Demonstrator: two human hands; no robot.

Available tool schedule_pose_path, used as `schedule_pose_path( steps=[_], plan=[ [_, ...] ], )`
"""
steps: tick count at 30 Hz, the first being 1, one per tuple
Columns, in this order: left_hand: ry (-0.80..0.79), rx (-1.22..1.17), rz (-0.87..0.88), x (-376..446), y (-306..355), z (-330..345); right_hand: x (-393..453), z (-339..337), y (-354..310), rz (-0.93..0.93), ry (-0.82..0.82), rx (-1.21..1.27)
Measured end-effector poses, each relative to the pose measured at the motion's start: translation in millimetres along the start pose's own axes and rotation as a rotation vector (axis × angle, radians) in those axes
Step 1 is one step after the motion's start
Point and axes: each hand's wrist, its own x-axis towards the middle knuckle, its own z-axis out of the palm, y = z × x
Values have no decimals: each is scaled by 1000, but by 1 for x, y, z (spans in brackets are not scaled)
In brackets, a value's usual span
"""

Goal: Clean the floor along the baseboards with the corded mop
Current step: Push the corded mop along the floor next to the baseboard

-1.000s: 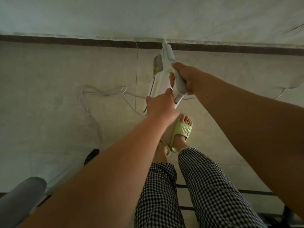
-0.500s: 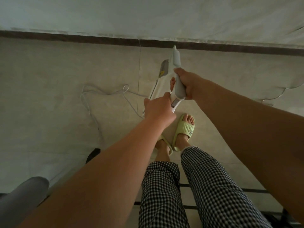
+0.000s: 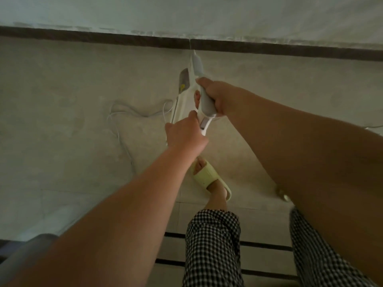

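Both hands' grip (image 3: 215, 96) on mop (image 3: 184, 83)

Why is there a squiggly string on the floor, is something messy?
That is the mop's white cord. It lies in loose loops on the floor left of the mop, close to the slippered foot. It could tangle or trip someone. Nothing looks spilled or broken. Both the left hand and the right hand grip the mop.
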Motion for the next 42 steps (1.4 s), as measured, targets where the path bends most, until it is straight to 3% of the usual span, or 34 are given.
schedule_pose_path(
  steps=[5,10,30,36,42],
  plan=[
    [-41,34,26,21,14,17,25,-23,-4,28,-26,11],
    [-65,14,33,18,70,42,24,-84,-8,20,-38,34],
    [-211,-63,182,-16,440,138,-55,-474,-71,7,73,71],
    [-197,-29,241,-12,455,156,-61,-503,-64,-42,115,185],
    [-159,104,261,-5,425,156,-47,-484,-43,-52,206,323]
  ],
)
